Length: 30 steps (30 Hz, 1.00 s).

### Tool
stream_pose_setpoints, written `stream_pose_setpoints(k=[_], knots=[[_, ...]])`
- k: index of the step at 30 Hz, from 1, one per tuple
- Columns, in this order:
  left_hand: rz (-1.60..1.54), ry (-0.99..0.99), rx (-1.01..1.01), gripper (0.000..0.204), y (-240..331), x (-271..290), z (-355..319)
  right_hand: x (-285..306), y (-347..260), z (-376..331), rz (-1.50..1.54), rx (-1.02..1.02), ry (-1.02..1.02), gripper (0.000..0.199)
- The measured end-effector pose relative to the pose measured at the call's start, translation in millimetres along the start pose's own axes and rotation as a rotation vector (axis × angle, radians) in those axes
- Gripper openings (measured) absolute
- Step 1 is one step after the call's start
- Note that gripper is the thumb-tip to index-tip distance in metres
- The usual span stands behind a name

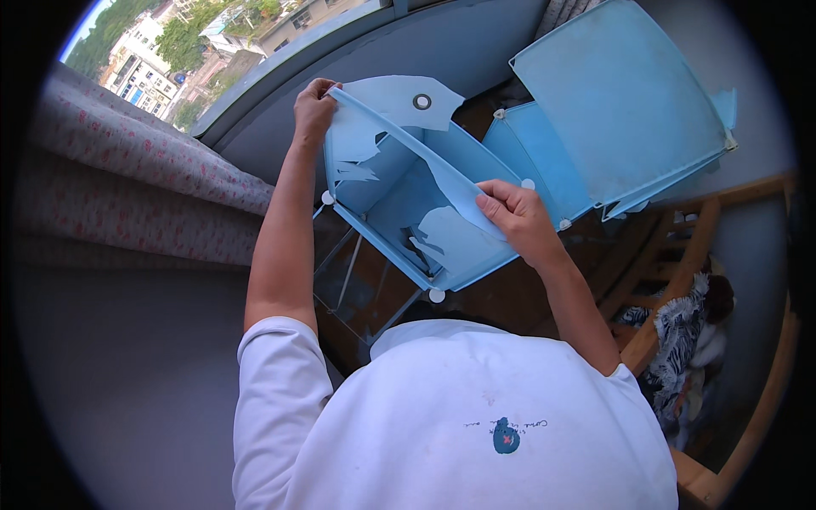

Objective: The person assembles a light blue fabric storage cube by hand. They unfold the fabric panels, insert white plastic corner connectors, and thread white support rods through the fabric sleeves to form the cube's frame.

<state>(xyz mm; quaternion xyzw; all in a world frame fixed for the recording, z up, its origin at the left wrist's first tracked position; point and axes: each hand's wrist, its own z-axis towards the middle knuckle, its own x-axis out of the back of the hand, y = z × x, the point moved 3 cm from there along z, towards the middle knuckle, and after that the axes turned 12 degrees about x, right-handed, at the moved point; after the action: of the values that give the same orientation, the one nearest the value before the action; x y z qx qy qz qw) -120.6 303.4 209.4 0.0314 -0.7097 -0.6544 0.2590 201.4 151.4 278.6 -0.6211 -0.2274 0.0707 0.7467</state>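
My left hand (315, 109) pinches the upper left corner of a torn, pale blue plastic panel (387, 98). My right hand (512, 217) grips the same panel's folded edge at its lower right, thumb on top. The panel slants across the open top of a blue plastic storage cube (391, 195). Jagged tears run along the panel's left and lower parts, and a dark-rimmed round hole shows near its far side. White round connectors (437, 296) join the cube's corners. Some of the cube's inside is hidden behind the panel.
More blue storage panels (612, 102) on a thin frame stand at the right. Bare metal rods (348, 270) lie below the cube. A wooden frame (663, 289) with piled cloth is at the lower right. A flowered curtain (153, 161) hangs at the left beside a window.
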Motion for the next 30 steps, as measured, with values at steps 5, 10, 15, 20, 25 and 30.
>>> stream_pose_setpoints(k=[5,10,15,20,25,30], knots=[[0.331,0.278,-0.135,0.013,8.1,-5.0,-1.2,-0.3,-2.1,-3.3,-0.001,0.004,0.007,0.026],[0.532,0.451,-0.306,0.018,15.8,-8.7,-11.8,0.2,-1.2,-2.1,-0.001,-0.01,0.011,0.027],[-0.022,-0.065,-0.296,0.024,-5.1,-3.3,-5.7,8.3,4.1,-3.9,0.052,-0.046,0.025,0.027],[-0.275,-0.196,-0.116,0.017,-16.2,5.0,-11.3,3.3,7.3,-1.5,0.108,-0.038,0.002,0.025],[0.164,0.148,-0.15,0.023,-31.9,1.3,-1.5,-5.0,1.6,-2.6,0.089,-0.024,-0.002,0.024],[0.19,0.204,-0.185,0.03,-31.2,3.2,-5.8,-3.1,2.2,-2.5,0.049,-0.044,-0.03,0.025]])
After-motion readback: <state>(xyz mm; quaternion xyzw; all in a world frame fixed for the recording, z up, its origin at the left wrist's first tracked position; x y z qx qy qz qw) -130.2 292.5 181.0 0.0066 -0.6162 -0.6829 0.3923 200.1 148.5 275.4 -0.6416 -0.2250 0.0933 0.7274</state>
